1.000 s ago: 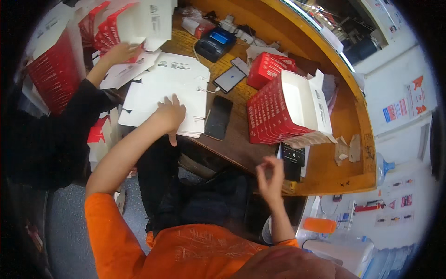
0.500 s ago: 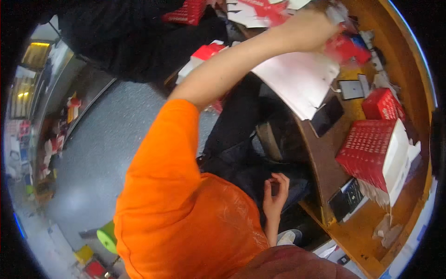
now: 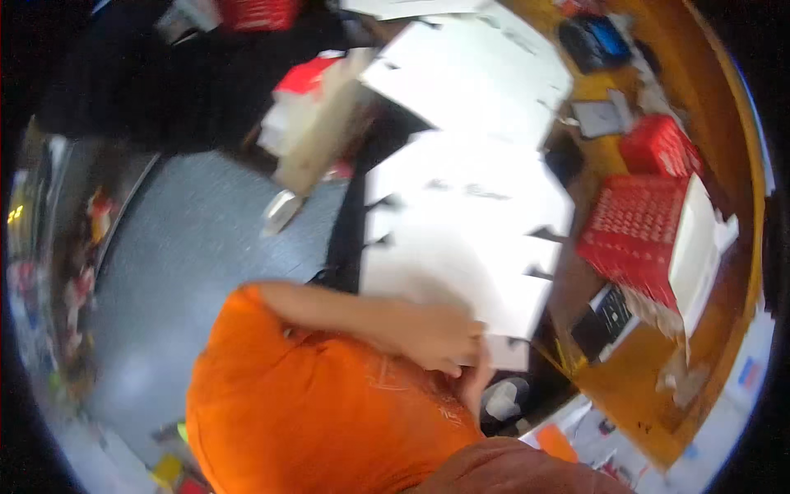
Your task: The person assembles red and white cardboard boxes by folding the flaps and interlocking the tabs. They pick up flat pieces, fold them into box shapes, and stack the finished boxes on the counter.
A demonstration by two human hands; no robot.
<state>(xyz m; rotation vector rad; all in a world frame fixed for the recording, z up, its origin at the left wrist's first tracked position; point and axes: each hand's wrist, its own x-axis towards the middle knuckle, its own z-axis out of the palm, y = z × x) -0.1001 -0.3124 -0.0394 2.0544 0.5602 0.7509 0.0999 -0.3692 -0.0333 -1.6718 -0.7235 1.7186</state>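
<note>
A white cardboard box blank with dark slots and cut tabs lies flat over my lap. My left hand is closed on its near edge, the arm bent in front of the orange shirt. My right hand is up against the left one at that edge. Its fingers are partly hidden and blurred, so their grip does not show. Beyond the held blank, more white blanks lie on the table.
On the right, a red box and a larger open red carton stand on the wooden table. A dark flat package lies nearer. A person in black is at the upper left, near a red-and-white box.
My left hand has come back from the far pile toward my body, bringing a white blank over my lap. My right hand, earlier apart and curled, now meets the left.
</note>
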